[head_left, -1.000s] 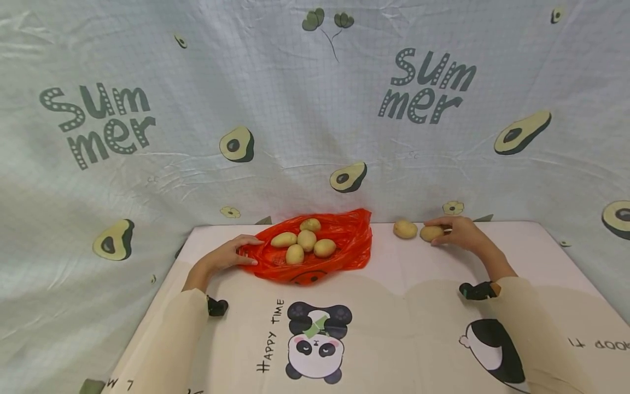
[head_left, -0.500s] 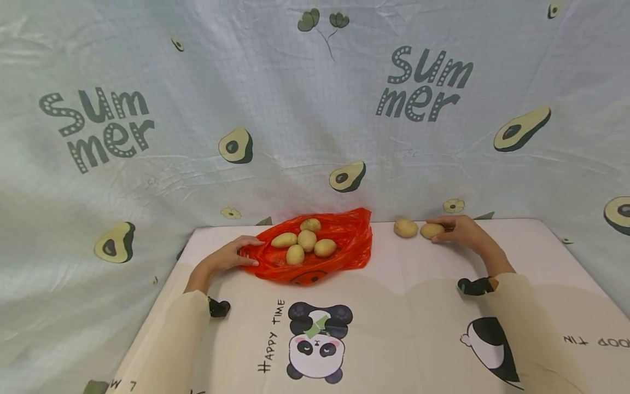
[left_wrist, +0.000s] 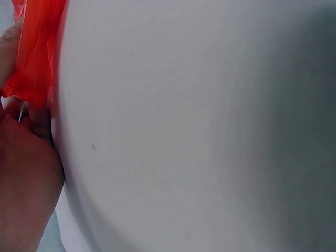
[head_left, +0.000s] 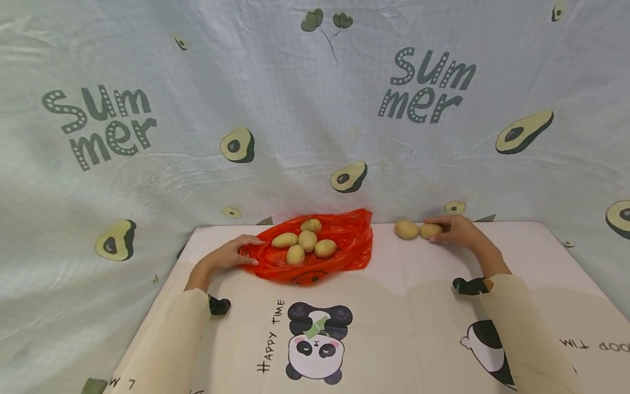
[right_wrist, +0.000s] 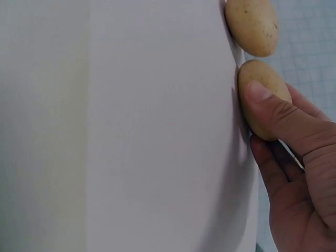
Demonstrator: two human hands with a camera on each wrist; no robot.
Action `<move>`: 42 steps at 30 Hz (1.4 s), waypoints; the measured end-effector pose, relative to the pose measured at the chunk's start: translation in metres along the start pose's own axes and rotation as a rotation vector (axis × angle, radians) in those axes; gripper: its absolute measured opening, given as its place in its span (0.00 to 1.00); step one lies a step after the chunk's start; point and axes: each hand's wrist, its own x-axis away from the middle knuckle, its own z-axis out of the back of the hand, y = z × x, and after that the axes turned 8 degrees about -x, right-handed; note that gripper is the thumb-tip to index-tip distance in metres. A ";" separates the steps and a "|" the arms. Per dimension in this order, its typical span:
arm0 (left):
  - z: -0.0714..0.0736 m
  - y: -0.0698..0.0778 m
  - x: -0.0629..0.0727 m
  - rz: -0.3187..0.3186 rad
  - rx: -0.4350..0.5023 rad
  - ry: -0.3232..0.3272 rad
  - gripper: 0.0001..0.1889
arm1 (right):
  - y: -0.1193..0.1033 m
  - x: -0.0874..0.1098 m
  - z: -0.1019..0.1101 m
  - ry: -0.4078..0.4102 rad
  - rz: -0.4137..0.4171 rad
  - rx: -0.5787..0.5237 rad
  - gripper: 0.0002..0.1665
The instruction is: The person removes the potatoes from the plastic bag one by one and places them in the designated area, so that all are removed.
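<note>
A red plastic bag lies spread at the far side of the table, with several potatoes on it. At its left edge my left hand grips the plastic; the left wrist view has red film between thumb and fingers. To the right of the bag, my right hand holds a potato with its thumb on one side and fingers round the other. Just left of that one rests a second loose potato; a narrow gap shows between the two in the right wrist view.
The pale table carries a printed panda and lettering. Behind its far edge hangs a light cloth with avocado prints. A black wrist device sits on the left wrist, another device on the right.
My right hand has shifted slightly left with its potato, bringing it closer to the loose one. The left hand and the bag stay in place.
</note>
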 end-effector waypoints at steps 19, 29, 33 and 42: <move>-0.004 -0.008 0.001 -0.095 0.007 -0.005 0.30 | -0.009 -0.003 0.000 -0.050 -0.003 0.107 0.31; -0.001 -0.004 0.000 -0.075 0.015 0.004 0.29 | -0.016 -0.002 -0.002 -0.014 0.064 0.208 0.31; -0.002 -0.004 0.001 -0.060 -0.007 -0.011 0.29 | -0.028 0.001 0.000 -0.025 0.133 0.290 0.36; 0.003 -0.001 0.005 -0.029 -0.007 -0.019 0.30 | -0.085 -0.006 -0.017 -0.031 0.271 0.264 0.31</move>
